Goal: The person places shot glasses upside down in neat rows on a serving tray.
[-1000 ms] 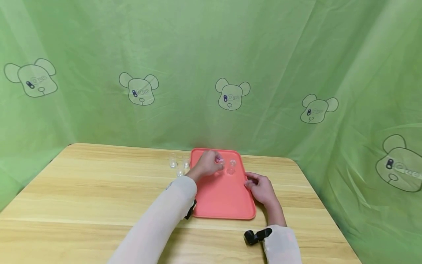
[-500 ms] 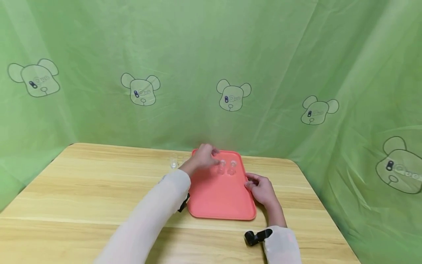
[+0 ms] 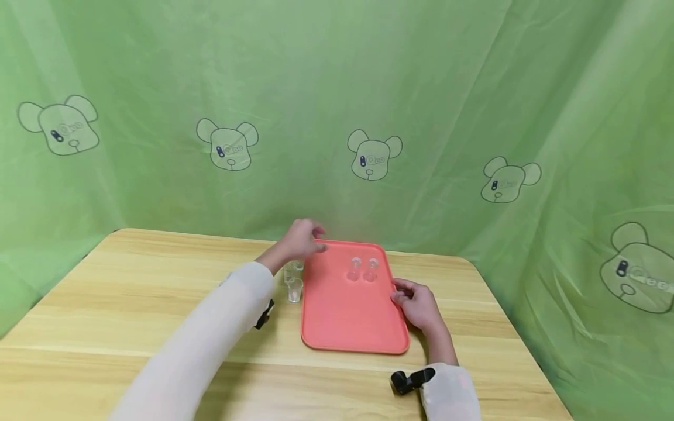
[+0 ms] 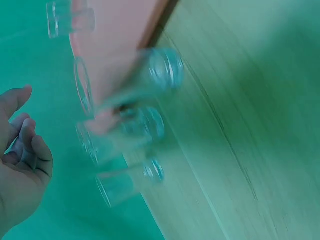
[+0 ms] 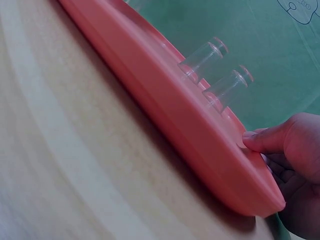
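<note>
My right hand (image 3: 419,304) grips the right edge of a red tray (image 3: 353,321); in the right wrist view its thumb (image 5: 265,141) lies on the rim, with fingers curled underneath. Two clear shot glasses stand base up near the tray's far end, a left one (image 3: 354,269) and a right one (image 3: 371,270). My left hand (image 3: 301,238) is over the tray's far left corner, holding nothing, fingers loosely bent. Beside the tray's left edge, a near shot glass (image 3: 295,290) stands rim up; others (image 4: 120,134) (image 4: 131,182) stand behind it, partly hidden by the left arm in the head view.
The wooden table (image 3: 158,304) carries the tray and glasses. A green curtain (image 3: 295,70) with printed bear heads hangs right behind the table's far edge and along its sides. Black wrist cameras, one (image 3: 412,380) on the right sleeve, stick out over the table.
My left hand has let go of the left glass on the tray and moved left to the tray's far corner, uncovering the near glass on the table. My right hand stays on the tray's edge.
</note>
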A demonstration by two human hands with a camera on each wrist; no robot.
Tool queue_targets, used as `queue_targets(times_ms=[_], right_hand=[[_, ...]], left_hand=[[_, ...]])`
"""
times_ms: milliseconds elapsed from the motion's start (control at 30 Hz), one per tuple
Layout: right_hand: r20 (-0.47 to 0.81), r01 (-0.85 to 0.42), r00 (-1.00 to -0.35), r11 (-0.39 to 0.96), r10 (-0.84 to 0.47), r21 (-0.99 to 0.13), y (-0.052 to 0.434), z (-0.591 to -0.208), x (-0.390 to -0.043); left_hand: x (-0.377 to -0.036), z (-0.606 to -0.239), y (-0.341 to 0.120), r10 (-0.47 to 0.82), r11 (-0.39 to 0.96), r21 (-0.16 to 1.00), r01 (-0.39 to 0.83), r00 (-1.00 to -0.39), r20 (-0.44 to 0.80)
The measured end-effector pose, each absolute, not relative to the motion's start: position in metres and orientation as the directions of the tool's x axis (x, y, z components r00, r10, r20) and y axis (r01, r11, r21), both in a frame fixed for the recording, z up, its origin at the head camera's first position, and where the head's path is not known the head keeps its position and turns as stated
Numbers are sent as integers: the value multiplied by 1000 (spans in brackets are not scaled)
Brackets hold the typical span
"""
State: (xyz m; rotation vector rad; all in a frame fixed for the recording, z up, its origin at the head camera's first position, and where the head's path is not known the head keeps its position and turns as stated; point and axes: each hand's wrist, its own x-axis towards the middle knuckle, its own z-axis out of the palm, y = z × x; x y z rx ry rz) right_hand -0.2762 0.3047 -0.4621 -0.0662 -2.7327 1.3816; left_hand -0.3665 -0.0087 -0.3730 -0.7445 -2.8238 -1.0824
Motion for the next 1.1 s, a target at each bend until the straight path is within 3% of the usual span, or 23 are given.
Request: queue_targets(times_ms=[767,1100], right_hand=[[36,14,-997,581,75,-814,304,-465,-276],[72,-16,-995,592,71,-806,306,-465,-277]], left_hand=[[-363,-388,-105,409,696,553,458,-886,219],[-362,-400,-121,419,700,590,402,-900,116]])
